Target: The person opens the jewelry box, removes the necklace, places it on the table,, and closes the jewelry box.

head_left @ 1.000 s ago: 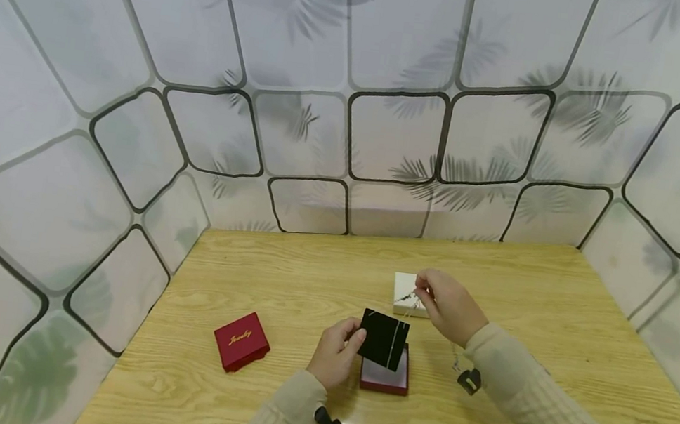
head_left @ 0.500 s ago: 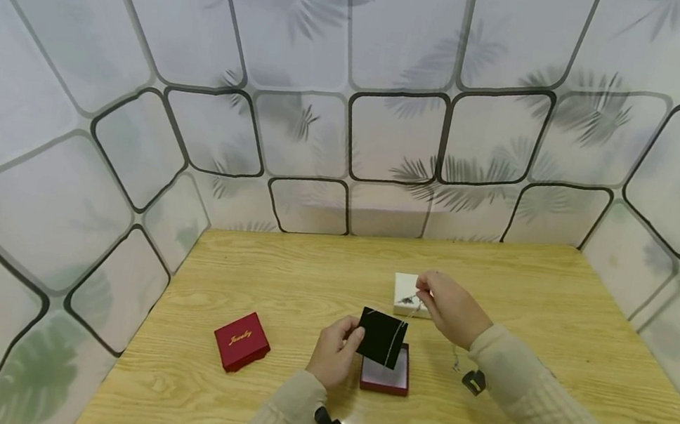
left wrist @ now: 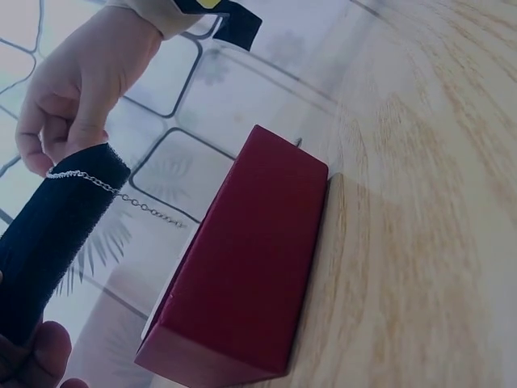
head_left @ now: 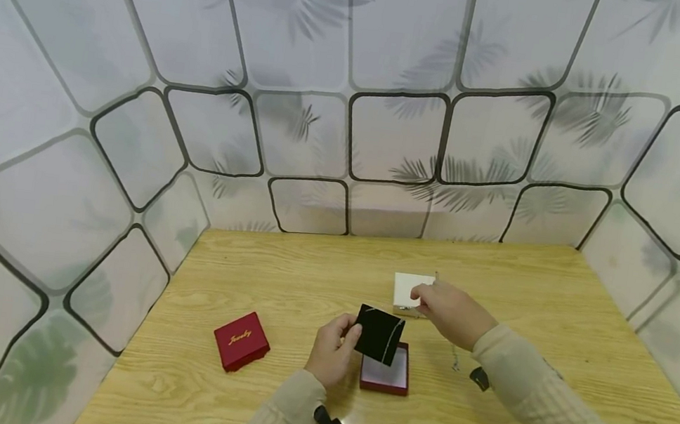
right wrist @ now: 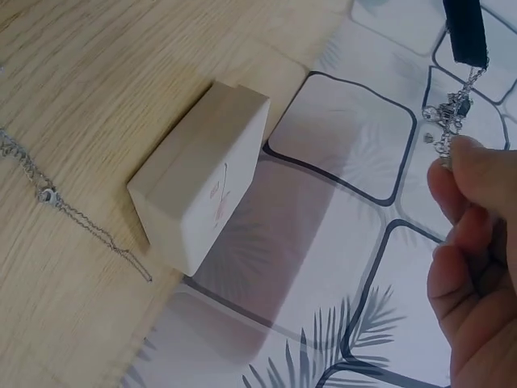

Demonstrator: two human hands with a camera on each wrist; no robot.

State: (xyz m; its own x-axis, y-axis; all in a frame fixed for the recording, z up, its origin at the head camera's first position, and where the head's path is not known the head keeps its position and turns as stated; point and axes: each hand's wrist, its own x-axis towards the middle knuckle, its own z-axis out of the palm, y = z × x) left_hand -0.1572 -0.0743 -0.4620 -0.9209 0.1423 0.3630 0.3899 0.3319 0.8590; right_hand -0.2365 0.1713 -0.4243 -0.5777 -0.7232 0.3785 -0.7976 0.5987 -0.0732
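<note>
My left hand [head_left: 329,355] grips a black velvety pad [head_left: 378,335] by its left edge, tilted over the open dark red box [head_left: 383,388]. A thin silver chain [left wrist: 141,205] runs across the pad and hangs past its edge in the left wrist view. Beyond the pad, my right hand [head_left: 453,313] pinches the silver chain's charm-covered part [right wrist: 449,115] between thumb and forefinger. That charm part dangles just under the pad's end in the right wrist view.
A white box [head_left: 404,291] stands behind, partly covered by the right hand. At left lies a red lid [head_left: 241,341] with gold "Jewelry" lettering. Another silver chain [right wrist: 89,226] lies on the wooden table [head_left: 516,283], under the right wrist.
The right hand has lowered slightly and shifted a little right, bringing the hanging charms down. The left hand has drawn the black pad slightly left and up.
</note>
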